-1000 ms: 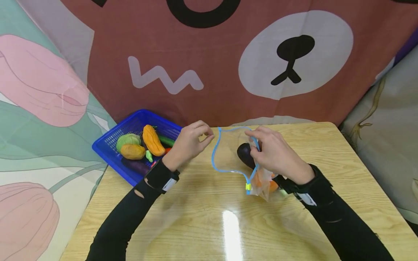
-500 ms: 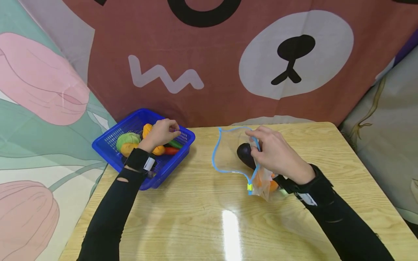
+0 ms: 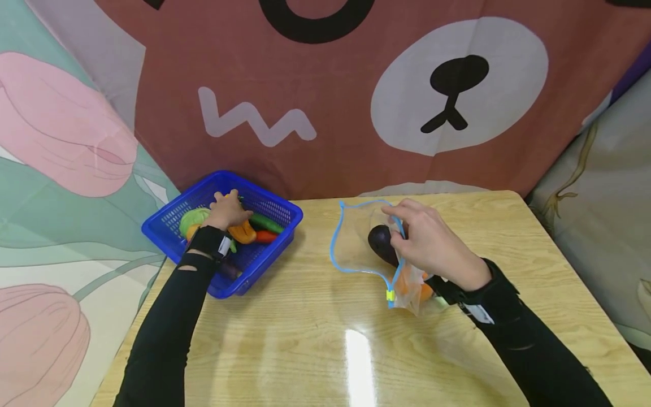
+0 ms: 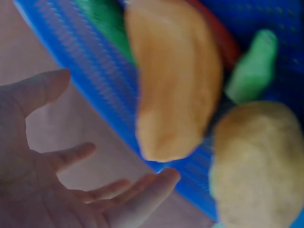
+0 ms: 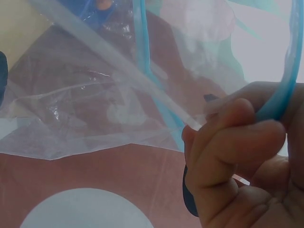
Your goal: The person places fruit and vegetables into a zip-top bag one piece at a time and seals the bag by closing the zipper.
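Observation:
My left hand [image 3: 229, 210] is over the blue basket [image 3: 270, 261], close above an orange ribbed squash [image 3: 243, 233]. In the left wrist view its fingers are spread, with nothing between them, beside the squash [image 4: 175, 80]. A potato [image 4: 259, 166] and a small green vegetable [image 4: 254, 66] lie next to it. With curled fingers, my right hand [image 3: 427, 237] pinches the blue-edged mouth of a clear zip bag [image 3: 353, 240], holding it open to the left. A dark eggplant [image 3: 380, 243] and something orange [image 3: 426, 291] show at the bag, the latter partly hidden by my wrist.
A cabbage [image 3: 193, 220], a cucumber [image 3: 267, 223] and a long red vegetable [image 3: 266, 236] also lie in the basket. A yellow slider [image 3: 390, 295] sits at the bag's near corner. The wooden table [image 3: 295, 339] ends against a printed cloth [image 3: 335, 164].
My left hand has moved left from near the bag's mouth to over the basket, lowering and spreading its fingers by the squash. The right hand and bag have stayed nearly still.

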`<state>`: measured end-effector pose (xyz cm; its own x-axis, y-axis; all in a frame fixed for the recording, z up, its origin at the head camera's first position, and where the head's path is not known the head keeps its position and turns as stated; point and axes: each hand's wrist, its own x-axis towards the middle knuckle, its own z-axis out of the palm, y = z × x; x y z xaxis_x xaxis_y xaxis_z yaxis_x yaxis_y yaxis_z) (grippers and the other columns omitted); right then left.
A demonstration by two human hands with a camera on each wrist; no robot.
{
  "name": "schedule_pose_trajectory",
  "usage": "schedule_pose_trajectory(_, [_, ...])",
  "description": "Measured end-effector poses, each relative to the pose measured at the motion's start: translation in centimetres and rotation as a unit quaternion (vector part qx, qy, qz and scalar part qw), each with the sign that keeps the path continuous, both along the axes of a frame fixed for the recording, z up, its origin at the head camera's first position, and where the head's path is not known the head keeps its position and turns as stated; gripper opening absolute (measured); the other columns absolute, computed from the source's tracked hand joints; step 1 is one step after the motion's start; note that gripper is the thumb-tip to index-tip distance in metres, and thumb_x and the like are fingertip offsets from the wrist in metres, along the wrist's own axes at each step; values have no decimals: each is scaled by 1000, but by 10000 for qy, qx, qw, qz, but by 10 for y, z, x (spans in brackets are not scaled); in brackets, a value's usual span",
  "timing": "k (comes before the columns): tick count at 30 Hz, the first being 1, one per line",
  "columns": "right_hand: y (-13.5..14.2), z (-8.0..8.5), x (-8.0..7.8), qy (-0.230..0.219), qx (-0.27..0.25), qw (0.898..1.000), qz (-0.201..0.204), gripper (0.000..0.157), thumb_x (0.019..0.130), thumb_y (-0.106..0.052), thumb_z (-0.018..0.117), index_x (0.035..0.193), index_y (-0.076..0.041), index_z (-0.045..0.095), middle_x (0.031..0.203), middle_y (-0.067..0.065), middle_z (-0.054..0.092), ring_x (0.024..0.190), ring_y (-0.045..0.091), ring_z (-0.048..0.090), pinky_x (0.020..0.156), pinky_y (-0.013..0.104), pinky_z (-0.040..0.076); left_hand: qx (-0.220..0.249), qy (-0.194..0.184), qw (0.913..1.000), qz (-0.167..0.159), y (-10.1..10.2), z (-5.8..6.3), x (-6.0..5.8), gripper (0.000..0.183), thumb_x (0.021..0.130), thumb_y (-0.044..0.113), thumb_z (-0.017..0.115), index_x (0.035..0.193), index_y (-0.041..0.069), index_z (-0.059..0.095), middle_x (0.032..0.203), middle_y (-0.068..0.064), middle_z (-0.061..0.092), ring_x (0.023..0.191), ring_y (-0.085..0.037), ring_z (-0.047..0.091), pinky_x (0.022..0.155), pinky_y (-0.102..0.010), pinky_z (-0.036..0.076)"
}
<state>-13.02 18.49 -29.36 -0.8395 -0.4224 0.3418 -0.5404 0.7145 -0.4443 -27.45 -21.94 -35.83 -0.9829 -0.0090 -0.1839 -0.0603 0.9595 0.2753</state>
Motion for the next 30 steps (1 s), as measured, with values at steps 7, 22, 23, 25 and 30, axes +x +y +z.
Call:
schedule_pose_trajectory(7, [-3, -2, -1, 19, 36, 10000, 47, 41, 82, 1, 58, 123, 4, 59, 86, 1, 54, 59, 10, 42, 50, 26, 36, 453, -676, 9960, 381, -7, -14, -8, 91, 89, 36, 60, 149, 4, 0, 136, -41, 9, 113, -53, 39, 88, -54, 43])
schedule_pose_trajectory(22, [-4, -4, -2, 27, -42, 10000, 21, 39, 84, 0, 57, 123, 4, 59, 93, 3, 57, 56, 9, 41, 47, 25, 35, 295, -553, 9924, 1058, -3, -19, -13, 83, 87, 35, 59, 146, 7, 9, 124, -38, 27, 110, -50, 42, 86, -55, 43])
schedule_pose_trajectory(23, [-5, -4, -2, 34, -46, 10000, 16, 39, 85, 0, 57, 123, 4, 59, 93, 3, 57, 56, 9, 41, 47, 25, 35, 263, -518, 9926, 1063, -3, -20, -13, 82, 87, 35, 59, 146, 6, 9, 124, -38, 27, 110, -50, 43, 86, -55, 43])
schedule_pose_trajectory(25, [-5, -4, -3, 41, -42, 10000, 16, 39, 84, 0, 56, 123, 4, 59, 93, 3, 57, 56, 9, 41, 48, 25, 35, 186, -494, 9929, 1065, -3, -21, -13, 82, 87, 34, 59, 146, 7, 9, 123, -38, 27, 109, -50, 43, 86, -55, 43])
schedule_pose_trajectory(30, [-4, -6, -5, 67, -51, 10000, 41, 38, 85, -1, 57, 122, 4, 60, 92, 3, 57, 56, 9, 40, 48, 25, 35, 52, -556, 9936, 978, -4, -23, -15, 90, 87, 32, 58, 150, 7, -1, 127, -43, 23, 110, -51, 43, 88, -56, 43])
